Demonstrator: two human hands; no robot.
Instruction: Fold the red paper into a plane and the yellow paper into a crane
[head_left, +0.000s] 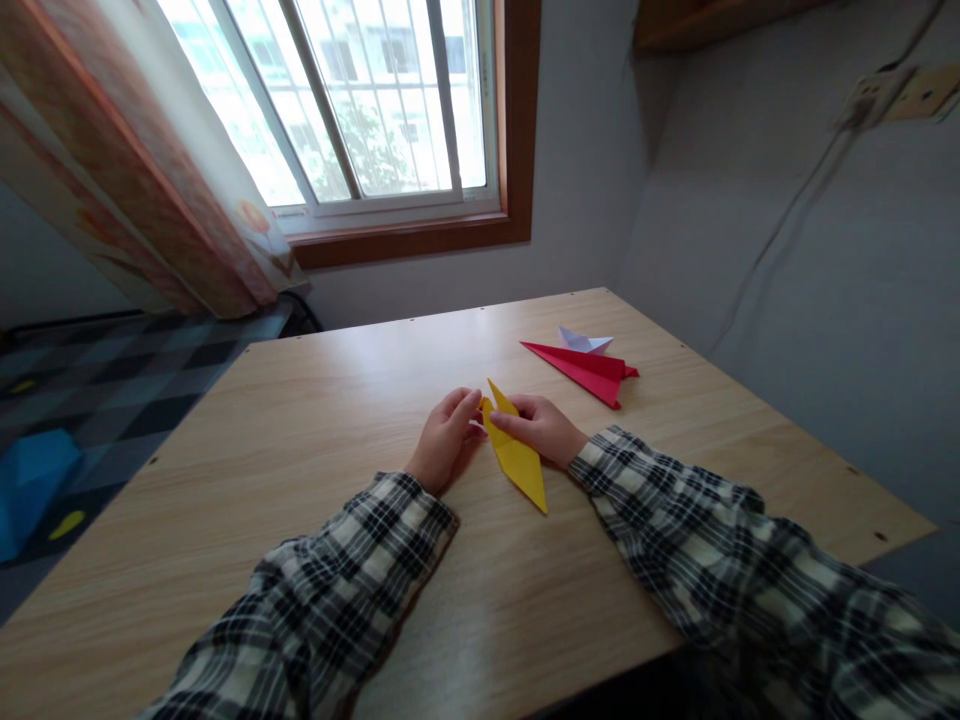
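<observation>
A folded yellow paper piece (521,465), long with pointed ends, is held above the wooden table (300,480). My right hand (549,430) grips it from the right, thumb lying on its face and the other fingers behind. On the opposite side, my left hand (444,438) pinches a small folded part at its upper left edge. The left fingertips are partly hidden, so the shape of that small part is unclear. One sharp tip points up between the hands; another points down toward me.
Beyond my right hand lie a red paper plane (589,372) and a white paper boat (585,342), close together. Left of the table is a bed with a checked cover (142,370) and a blue object (37,480). A window (375,100) and walls stand behind.
</observation>
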